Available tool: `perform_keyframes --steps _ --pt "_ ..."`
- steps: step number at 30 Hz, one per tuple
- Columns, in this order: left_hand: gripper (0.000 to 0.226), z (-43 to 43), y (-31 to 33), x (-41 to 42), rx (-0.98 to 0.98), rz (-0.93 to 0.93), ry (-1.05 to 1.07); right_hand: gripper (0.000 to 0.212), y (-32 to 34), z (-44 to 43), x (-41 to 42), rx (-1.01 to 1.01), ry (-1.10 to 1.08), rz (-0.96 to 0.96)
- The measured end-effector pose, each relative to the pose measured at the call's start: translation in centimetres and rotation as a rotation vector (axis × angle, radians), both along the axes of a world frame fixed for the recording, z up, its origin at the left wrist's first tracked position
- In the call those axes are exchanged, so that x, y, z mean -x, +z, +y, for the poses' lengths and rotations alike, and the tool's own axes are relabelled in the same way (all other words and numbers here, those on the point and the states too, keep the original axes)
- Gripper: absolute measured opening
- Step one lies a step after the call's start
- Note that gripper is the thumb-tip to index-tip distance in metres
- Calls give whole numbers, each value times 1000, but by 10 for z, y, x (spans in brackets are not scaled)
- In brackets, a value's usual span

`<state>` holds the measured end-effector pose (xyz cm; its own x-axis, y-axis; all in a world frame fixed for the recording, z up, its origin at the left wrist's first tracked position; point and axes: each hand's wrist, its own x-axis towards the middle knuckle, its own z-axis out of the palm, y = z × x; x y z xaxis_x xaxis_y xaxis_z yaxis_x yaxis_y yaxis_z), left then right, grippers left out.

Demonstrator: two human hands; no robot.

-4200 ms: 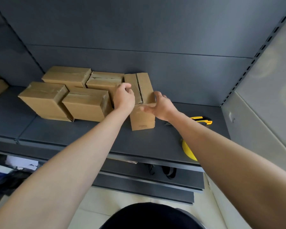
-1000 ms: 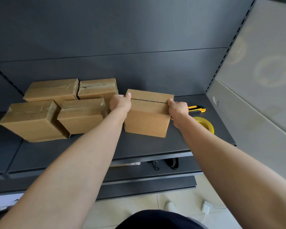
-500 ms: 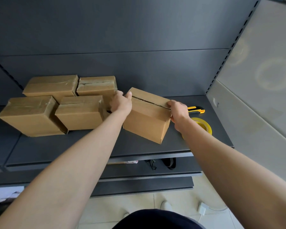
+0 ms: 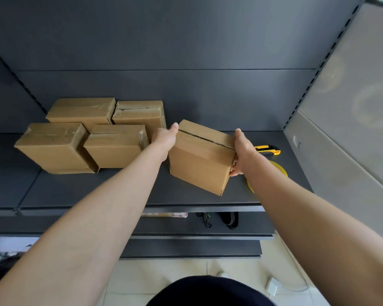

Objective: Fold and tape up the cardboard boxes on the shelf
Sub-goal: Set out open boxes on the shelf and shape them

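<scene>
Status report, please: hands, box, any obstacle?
Left hand and right hand grip the box, top seam untaped. Tape roll, knife beside right hand. Taped boxes close left.

- Both my arms reach straight forward, bare along their full visible length, angling in toward each other.
- My left hand (image 4: 165,138) grips the left end of the box (image 4: 199,166), thumb tip up at the top edge.
- My right hand (image 4: 244,151) clasps the right end, fingertips curled round the side.
</scene>
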<state>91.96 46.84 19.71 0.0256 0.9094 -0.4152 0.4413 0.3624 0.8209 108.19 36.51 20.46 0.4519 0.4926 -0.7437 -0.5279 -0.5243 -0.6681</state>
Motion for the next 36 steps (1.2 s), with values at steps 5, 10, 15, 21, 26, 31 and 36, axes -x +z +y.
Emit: perform_keyframes --steps 5,10,15,21,26,31,36 --pt "55 2 15 5 -65 -61 24 44 11 6 1 -26 -37 -30" --pt "79 3 29 11 -25 -92 -2 14 22 7 3 -77 -26 -24" --pt "95 -2 38 17 117 -207 -23 8 33 3 6 -98 35 -60" --pt "49 0 28 19 57 -344 -135 15 29 -5 4 -189 43 -109" --pt "71 -5 23 21 -8 -330 -216 30 24 -7 2 -321 -26 -73" --pt "46 -3 10 23 113 -504 -80 66 19 -3 -5 -412 -70 44" --pt "81 8 3 23 278 -535 -66 43 17 2 0 -328 -55 -26"
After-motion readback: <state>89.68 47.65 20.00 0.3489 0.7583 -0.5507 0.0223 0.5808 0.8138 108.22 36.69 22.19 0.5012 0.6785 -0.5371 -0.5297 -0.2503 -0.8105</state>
